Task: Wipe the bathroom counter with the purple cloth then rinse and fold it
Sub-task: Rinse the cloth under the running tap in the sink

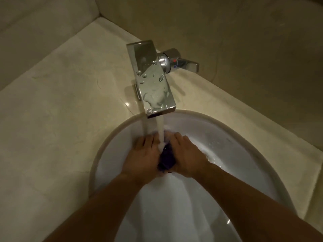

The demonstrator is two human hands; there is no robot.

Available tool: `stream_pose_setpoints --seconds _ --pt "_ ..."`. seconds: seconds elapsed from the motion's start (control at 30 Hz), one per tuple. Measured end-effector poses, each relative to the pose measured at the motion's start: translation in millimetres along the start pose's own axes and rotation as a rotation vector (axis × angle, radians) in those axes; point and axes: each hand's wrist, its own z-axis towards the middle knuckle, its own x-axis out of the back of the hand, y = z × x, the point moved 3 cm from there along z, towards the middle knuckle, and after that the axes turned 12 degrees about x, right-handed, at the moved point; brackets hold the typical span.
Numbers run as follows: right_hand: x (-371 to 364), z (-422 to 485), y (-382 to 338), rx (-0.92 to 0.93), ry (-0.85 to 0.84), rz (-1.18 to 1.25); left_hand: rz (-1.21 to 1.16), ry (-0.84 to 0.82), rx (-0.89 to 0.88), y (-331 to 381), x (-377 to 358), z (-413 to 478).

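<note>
Purple cloth (167, 158): bunched into a dark, wet wad low in the sink (227, 145), directly under the water stream (160, 130). Only a narrow strip of it shows between the two hands; the weave is too dark to make out.

Left hand (143, 154): knuckles up, fingers curled round the left side of the cloth, gripping it.

Right hand (187, 154): same posture on the right side, fingers wrapped over the cloth. The two hands lie close together, and both bare forearms reach in from the bottom edge.

Faucet (152, 77): chrome, a flat rectangular slab spout with a mirror finish. Its top face carries beaded droplets and a smeared patch of water.

Lever handle (181, 62): on the faucet's right side, a short chrome cylinder ending in a flat bar, with small red and blue marks on it.

Water stream: a flat white ribbon off the spout's front edge, landing on the far end of the cloth between the fingertips.

Sink: white, glazed, oval and smooth, with wet glints on the wall to the right of the right hand. It is set into the counter with a rounded pale rim.

Counter (61, 102): cream polished stone with faint veining and a bright reflection near the faucet base. It meets beige walls at the back corner
</note>
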Motion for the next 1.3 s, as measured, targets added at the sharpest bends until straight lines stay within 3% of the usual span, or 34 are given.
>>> stream_pose_setpoints --seconds 0.1,0.27,0.47,0.53,0.6,0.67,0.73,0.9,1.1,1.3 --pt "3 7 -2 0.025 -0.041 0.103 -0.083 -0.114 0.098 1 -3 3" --pt "1 18 -2 -0.019 -0.11 0.24 -0.152 -0.101 0.136 -3 0 4" --pt "1 15 -18 0.056 -0.123 0.064 -0.19 -0.189 0.153 -12 0 -6" --pt "7 15 -24 0.062 -0.081 -0.023 -0.149 -0.089 0.16 -13 8 -10" --pt "17 15 -29 0.073 0.077 -0.068 -0.144 0.054 0.205 -16 20 -14" --pt "26 13 -33 0.092 0.262 -0.016 -0.193 0.177 0.235 -20 28 -18" --pt "32 8 -33 0.117 0.331 0.011 -0.222 0.256 0.162 -17 36 -23" --pt "19 -16 -16 0.068 -0.079 -0.047 -0.193 0.065 0.074 -7 23 -28" --pt "4 4 -13 -0.135 -0.062 -0.108 -0.162 -0.019 0.125 2 0 -10" --pt "4 26 -11 -0.274 -0.123 0.044 0.158 -0.011 0.186 7 0 16"
